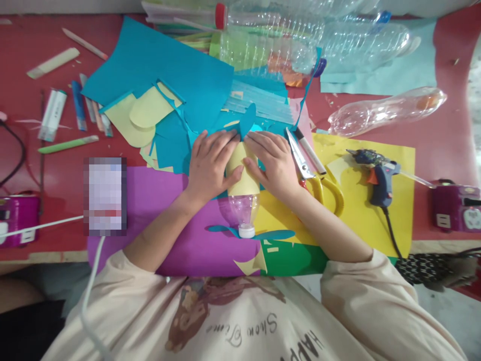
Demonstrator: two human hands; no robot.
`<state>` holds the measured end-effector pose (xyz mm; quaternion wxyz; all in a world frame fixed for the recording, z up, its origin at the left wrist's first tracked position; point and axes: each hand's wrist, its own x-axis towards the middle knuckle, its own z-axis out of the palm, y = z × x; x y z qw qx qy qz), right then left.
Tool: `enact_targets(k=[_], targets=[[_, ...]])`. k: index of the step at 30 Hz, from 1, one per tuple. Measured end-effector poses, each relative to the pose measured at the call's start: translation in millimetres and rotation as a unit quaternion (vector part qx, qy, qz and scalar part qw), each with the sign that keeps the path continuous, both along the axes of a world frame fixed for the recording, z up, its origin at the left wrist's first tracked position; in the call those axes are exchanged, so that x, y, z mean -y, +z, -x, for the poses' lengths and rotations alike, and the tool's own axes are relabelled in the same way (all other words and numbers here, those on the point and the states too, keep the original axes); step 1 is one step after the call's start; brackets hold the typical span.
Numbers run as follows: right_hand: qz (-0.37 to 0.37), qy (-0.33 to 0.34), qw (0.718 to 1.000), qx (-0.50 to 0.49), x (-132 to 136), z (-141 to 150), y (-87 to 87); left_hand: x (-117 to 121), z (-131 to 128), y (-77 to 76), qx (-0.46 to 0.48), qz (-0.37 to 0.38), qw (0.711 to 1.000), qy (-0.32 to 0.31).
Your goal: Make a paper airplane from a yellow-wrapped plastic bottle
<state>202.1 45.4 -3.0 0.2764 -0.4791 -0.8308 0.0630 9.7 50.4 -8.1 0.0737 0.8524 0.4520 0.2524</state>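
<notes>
A clear plastic bottle (244, 208) lies with its white cap toward me, its body wrapped in pale yellow paper (240, 170). My left hand (212, 163) grips the bottle's left side, thumb on the yellow wrap. From the right, my right hand (276, 163) closes around the same bottle, its thumb also on the wrap. Between my fingertips at the far end, a blue paper piece (248, 119) stands up against the bottle. Two blue leaf-shaped pieces (276, 234) spread out beside the cap. Fingers hide part of the bottle's far end.
Scissors (302, 158) with yellow handles and a marker (310, 150) lie right of my right hand. A glue gun (381, 183) rests on yellow sheet at right. Several clear bottles (270, 20) lie at the back. Blue sheet (169, 55) and a phone (105, 195) are left.
</notes>
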Motion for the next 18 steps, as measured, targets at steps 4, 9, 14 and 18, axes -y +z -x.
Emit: enact_targets(k=[4, 9, 14, 18], targets=[[-0.007, -0.010, 1.000, 0.007, 0.2, 1.4, -1.1, 0.2, -0.1, 1.1, -0.002, -0.001, 1.000, 0.002], [-0.017, -0.010, 1.000, -0.001, -0.1, 1.7, -3.6, 0.2, -0.3, 1.5, -0.010, -0.005, 1.000, 0.002], [-0.005, -0.006, 1.000, 0.007, -0.4, 2.1, -4.1, -1.3, -2.0, 2.7, -0.009, 0.008, 1.000, -0.004], [-0.009, 0.002, 1.000, 0.003, -0.9, 2.5, -3.5, -2.4, -2.4, 3.8, -0.007, 0.018, 1.000, -0.008]])
